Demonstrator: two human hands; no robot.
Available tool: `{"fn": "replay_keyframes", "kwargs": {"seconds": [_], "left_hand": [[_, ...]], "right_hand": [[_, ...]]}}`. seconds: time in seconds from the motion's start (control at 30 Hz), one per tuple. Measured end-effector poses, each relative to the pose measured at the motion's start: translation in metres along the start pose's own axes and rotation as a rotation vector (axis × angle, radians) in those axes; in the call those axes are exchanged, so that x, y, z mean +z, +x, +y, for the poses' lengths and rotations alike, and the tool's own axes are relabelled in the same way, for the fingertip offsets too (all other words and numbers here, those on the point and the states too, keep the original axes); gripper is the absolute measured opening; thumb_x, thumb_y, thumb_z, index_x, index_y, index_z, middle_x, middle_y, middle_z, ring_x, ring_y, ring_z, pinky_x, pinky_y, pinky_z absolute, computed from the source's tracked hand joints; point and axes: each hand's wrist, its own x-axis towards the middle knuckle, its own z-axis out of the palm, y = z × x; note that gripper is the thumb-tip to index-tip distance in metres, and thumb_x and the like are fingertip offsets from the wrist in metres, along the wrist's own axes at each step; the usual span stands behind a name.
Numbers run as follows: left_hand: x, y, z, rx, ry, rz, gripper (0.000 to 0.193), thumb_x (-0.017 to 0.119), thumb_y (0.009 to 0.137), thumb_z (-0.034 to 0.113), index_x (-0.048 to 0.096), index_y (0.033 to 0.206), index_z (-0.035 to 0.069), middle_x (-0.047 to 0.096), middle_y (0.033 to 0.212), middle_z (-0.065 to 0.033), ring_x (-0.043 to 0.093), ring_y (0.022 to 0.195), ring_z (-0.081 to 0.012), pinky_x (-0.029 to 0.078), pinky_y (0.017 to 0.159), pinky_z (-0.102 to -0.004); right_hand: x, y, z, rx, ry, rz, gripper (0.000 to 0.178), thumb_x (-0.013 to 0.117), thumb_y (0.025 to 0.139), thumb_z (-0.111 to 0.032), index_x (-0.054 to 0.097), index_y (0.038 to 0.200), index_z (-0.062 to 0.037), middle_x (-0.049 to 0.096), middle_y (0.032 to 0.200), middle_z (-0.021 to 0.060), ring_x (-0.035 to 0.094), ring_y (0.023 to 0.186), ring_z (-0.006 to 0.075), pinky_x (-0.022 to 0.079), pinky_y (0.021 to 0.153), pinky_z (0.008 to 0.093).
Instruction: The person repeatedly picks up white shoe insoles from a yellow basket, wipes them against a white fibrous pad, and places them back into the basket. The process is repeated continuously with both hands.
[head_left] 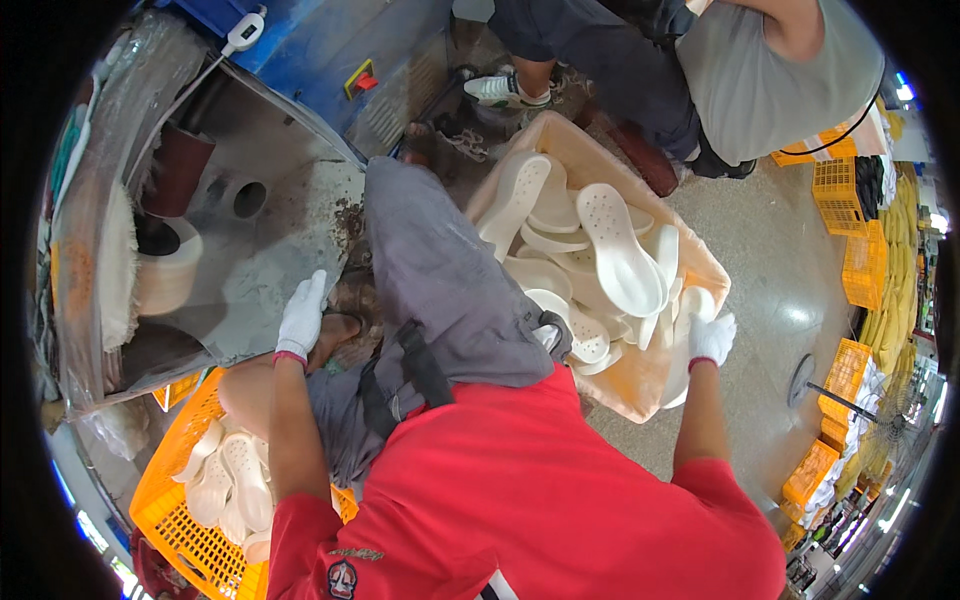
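Observation:
My right hand, in a white glove, is closed on the edge of a cream shoe sole at the right side of a peach-coloured bin. Several more cream soles, perforated with small holes, lie heaped in that bin; one large sole rests on top. Over on the left, my gloved left hand has its fingers stretched out and holds nothing that I can see. It is beside the front edge of a grey metal machine hood.
Inside the hood are a pale wheel and a dark red roller. A yellow basket of soles stands at my left. Another person is beyond the bin. Yellow crates and a fan line the right.

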Motion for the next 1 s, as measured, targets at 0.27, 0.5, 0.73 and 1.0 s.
{"fn": "replay_keyframes", "kwargs": {"seconds": [0.27,0.5,0.73,1.0], "left_hand": [[-0.002,-0.008,-0.015,0.008,-0.180,0.024,0.068,0.048,0.114,0.062,0.068,0.132,-0.001,0.074,0.115,-0.0223,0.070,0.104,-0.0373,0.051,0.098,-0.0450],[0.003,0.004,-0.008,0.189,-0.041,-0.001,0.059,0.052,0.114,0.052,0.065,0.139,0.000,0.072,0.126,-0.0221,0.068,0.115,-0.0426,0.052,0.102,-0.0457],[-0.011,-0.025,0.023,0.269,-0.186,0.121,0.049,0.065,0.109,0.028,0.059,0.150,0.002,0.068,0.140,-0.0213,0.066,0.130,-0.0392,0.053,0.109,-0.0464],[-0.051,-0.105,0.148,0.838,-1.476,0.090,0.071,0.032,0.122,0.054,0.060,0.154,-0.003,0.065,0.153,-0.0160,0.061,0.142,-0.0226,0.044,0.123,-0.0369]], "right_hand": [[-0.036,0.010,-0.120,-0.395,0.439,-0.353,0.052,0.078,0.098,-0.043,0.076,0.131,-0.0023,0.079,0.119,0.0219,0.077,0.109,0.0328,0.060,0.095,0.0427],[-0.053,-0.141,-0.402,-0.278,0.840,-0.774,0.106,0.072,0.090,-0.078,0.059,0.155,0.0047,0.065,0.149,0.0326,0.063,0.140,0.0481,0.045,0.121,0.0470],[-0.101,-0.128,-0.390,-0.599,0.907,-0.389,0.048,0.084,0.091,-0.040,0.076,0.118,-0.0014,0.079,0.116,0.0270,0.077,0.110,0.0416,0.059,0.092,0.0471],[-0.331,-0.296,-0.389,-1.755,1.228,-0.373,0.049,0.097,0.078,-0.016,0.076,0.120,-0.0028,0.078,0.105,0.0125,0.079,0.096,0.0290,0.062,0.087,0.0381]]}}
